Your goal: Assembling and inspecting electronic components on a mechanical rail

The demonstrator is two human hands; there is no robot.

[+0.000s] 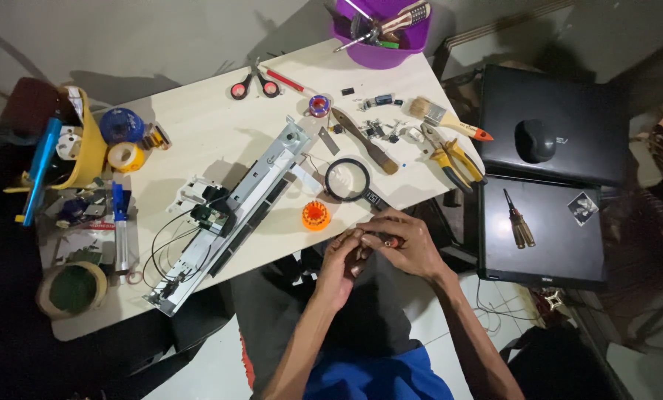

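My left hand (pixel 340 261) and my right hand (pixel 404 241) meet just off the near edge of the white table (pixel 198 126), fingers closed together on a small dark object with a reddish part (pixel 376 240); what it is stays hidden by the fingers. Just beyond my hands lies a black magnifying glass (pixel 348 180), and an orange ridged cap (pixel 316 215) sits to its left. A long grey metal mechanism with wires (pixel 231 215) lies diagonally across the table's middle.
Yellow-handled pliers (pixel 453 159), a paintbrush (pixel 444 118), scissors (pixel 255 87), a purple tool bowl (pixel 382 30) and tape rolls (pixel 126 155) lie on the table. A yellow container (pixel 87 148) stands left. Two black laptops (pixel 542 222) sit right, holding a mouse (pixel 535 139) and a screwdriver (pixel 518 221).
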